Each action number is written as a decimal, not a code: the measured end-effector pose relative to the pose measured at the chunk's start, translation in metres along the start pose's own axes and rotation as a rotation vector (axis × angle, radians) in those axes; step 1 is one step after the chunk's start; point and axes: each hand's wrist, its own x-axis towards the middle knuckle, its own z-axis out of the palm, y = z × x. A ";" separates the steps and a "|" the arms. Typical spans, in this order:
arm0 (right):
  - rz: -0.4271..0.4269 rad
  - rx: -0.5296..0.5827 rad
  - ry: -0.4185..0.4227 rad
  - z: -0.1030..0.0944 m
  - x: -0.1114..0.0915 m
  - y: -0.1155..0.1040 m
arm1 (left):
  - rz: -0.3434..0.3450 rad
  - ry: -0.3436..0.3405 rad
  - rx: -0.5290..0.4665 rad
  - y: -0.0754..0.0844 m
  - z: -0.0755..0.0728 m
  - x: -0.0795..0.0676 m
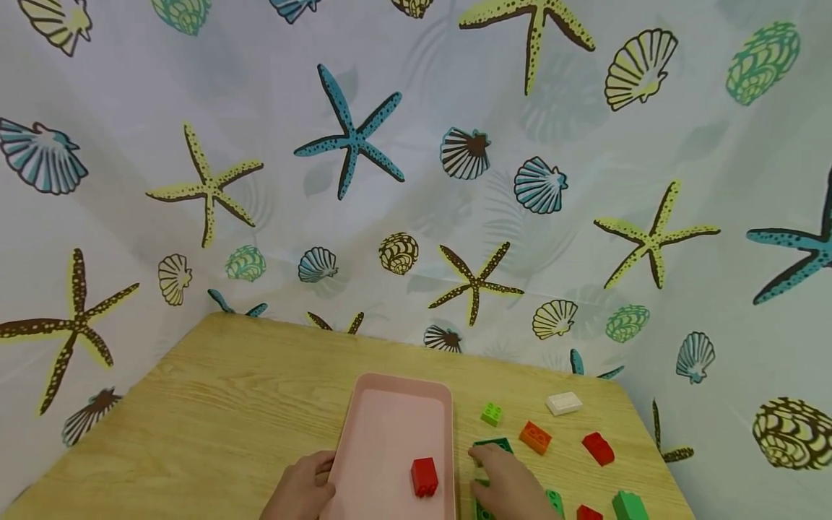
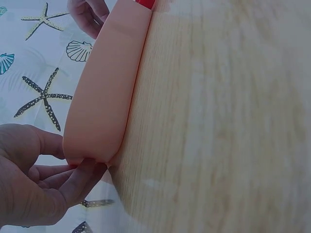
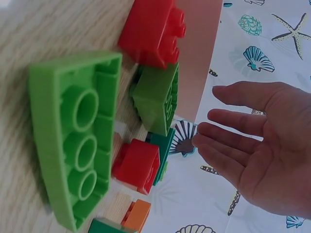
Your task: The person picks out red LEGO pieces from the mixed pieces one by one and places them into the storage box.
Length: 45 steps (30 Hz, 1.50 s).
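A pink tray (image 1: 390, 433) lies on the wooden table, with a red toy brick (image 1: 425, 477) inside near its right wall. My left hand (image 1: 299, 487) holds the tray's left side; in the left wrist view its thumb and bent fingers meet the tray wall (image 2: 102, 97) around one end. To the right of the tray, my right hand (image 1: 510, 484) hovers over dark green bricks (image 1: 494, 442), partly covering them. Its fingers (image 3: 238, 121) are loosely extended with nothing between them in the right wrist view, where a light green brick (image 3: 53, 141) shows its hollow underside.
Right of the tray lie a small lime brick (image 1: 491, 414), an orange brick (image 1: 536, 438), a white brick (image 1: 564, 403), a red brick (image 1: 598, 448) and a green brick (image 1: 629, 505). A shell-and-starfish cloth (image 1: 403, 217) hangs behind and beside the table (image 1: 247, 390).
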 end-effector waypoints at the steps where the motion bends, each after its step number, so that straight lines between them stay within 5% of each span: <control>1: 0.005 0.000 0.002 0.000 0.000 0.002 | 0.004 -0.003 -0.007 0.000 0.000 0.000; 17: 0.147 0.039 -0.038 -0.003 -0.004 0.019 | 0.015 -0.004 -0.040 0.002 0.000 0.000; 34: 0.096 -0.003 -0.025 0.002 -0.003 0.033 | -0.002 -0.002 -0.014 0.004 -0.002 0.000; 45: 0.134 0.042 -0.107 0.007 0.001 0.036 | -0.002 0.006 0.004 0.002 -0.001 -0.001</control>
